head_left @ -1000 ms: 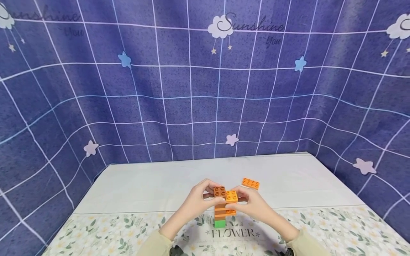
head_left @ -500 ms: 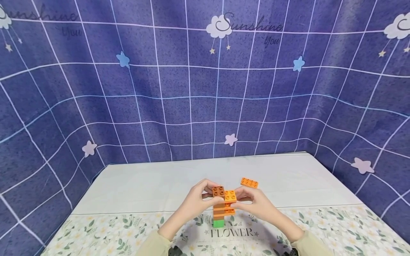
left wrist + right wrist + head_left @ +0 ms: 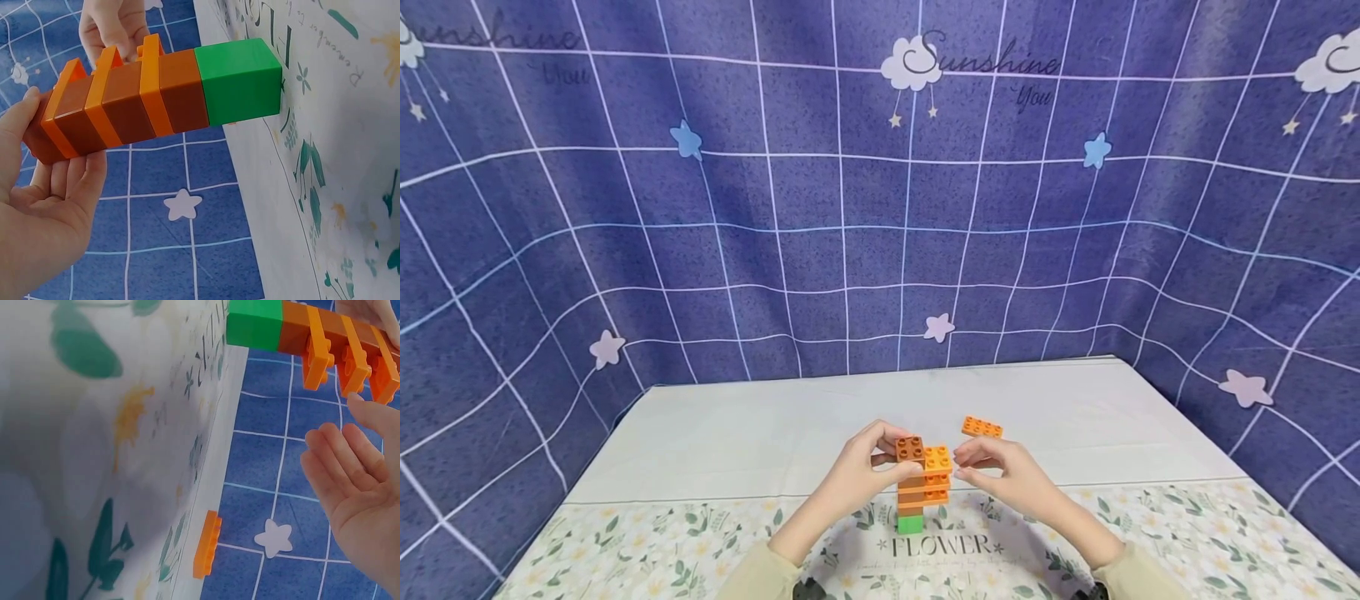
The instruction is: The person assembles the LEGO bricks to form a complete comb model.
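Note:
A tower of toy building bricks stands upright on the table in the head view. Its base is a green brick; above it, brown bricks alternate with thin orange plates that jut out to the right. My left hand grips the top brown brick, thumb on the near side and fingers behind. To the right, my right hand holds nothing, its fingers loosely bent. In the right wrist view, the thumb of that hand is close to the topmost plate's end; whether they touch, I cannot tell.
A loose orange plate with studs up lies on the white part of the table, behind the right hand. Nearer me is a floral cloth with printed lettering. A blue gridded curtain surrounds the back and sides.
My right hand has let go of the topmost orange plate and drawn back slightly to the right. The left hand keeps its grip on the tower's top. The head view has shifted a little.

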`<state>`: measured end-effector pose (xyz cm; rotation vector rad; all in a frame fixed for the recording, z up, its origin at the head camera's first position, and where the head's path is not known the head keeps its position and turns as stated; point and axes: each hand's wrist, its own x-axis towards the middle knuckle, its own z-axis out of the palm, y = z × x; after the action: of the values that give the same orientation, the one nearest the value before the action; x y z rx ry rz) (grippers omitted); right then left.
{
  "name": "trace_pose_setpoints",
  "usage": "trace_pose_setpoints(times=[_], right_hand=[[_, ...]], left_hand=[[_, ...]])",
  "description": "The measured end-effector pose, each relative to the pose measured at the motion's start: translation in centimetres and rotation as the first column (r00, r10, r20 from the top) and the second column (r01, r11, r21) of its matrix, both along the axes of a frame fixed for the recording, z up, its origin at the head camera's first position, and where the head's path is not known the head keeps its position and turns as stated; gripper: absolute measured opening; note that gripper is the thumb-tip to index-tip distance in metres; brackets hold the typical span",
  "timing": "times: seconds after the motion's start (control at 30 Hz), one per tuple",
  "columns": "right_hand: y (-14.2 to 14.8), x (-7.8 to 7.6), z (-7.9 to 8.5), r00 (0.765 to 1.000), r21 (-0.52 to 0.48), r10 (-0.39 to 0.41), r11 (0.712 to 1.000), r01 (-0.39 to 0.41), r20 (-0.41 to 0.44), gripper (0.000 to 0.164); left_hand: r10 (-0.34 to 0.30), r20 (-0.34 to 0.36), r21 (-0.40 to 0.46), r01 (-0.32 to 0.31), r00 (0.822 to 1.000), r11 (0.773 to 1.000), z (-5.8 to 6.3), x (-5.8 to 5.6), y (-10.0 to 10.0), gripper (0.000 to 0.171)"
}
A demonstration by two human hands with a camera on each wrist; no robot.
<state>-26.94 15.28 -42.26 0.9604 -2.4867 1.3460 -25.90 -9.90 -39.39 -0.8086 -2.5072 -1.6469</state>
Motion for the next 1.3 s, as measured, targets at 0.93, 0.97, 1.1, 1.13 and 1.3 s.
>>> trace_pose_setpoints(times=[0.93,0.97,1.1,1.13,1.3], right_hand=[[1.2,-2.6,-0.2,0.946,-0.044,-0.286,0.958,0.283,-0.150,0.021],[1.2,-2.7,-0.2,0.946,-0.048,-0.286,0.958,0.282,-0.151,0.021],[1.3,-3.0,-0.3,0.947,-0.051,-0.285,0.958,0.281,-0.149,0.020],[1.3,-3.1,-0.3,0.947,-0.050,-0.285,0.958,0.281,-0.147,0.020],[1.3,-3.4,-0.7,0.946,-0.042,-0.293,0.956,0.290,-0.142,0.020]], left_hand=[[-0.003,0.030,-0.004,0.003,1.000,1.000,-0.2,-0.1,-0.1,0.038],[-0.003,0.030,-0.002,0.003,1.000,1.000,-0.1,-0.1,-0.1,0.038],[-0.004,0.041,0.009,0.004,0.999,1.000,-0.1,0.0,-0.1,0.037],[-0.005,0.043,0.012,0.005,0.999,1.000,-0.1,0.0,-0.1,0.036],[-0.002,0.045,0.015,0.002,0.999,1.000,-0.1,0.1,0.0,0.036]])
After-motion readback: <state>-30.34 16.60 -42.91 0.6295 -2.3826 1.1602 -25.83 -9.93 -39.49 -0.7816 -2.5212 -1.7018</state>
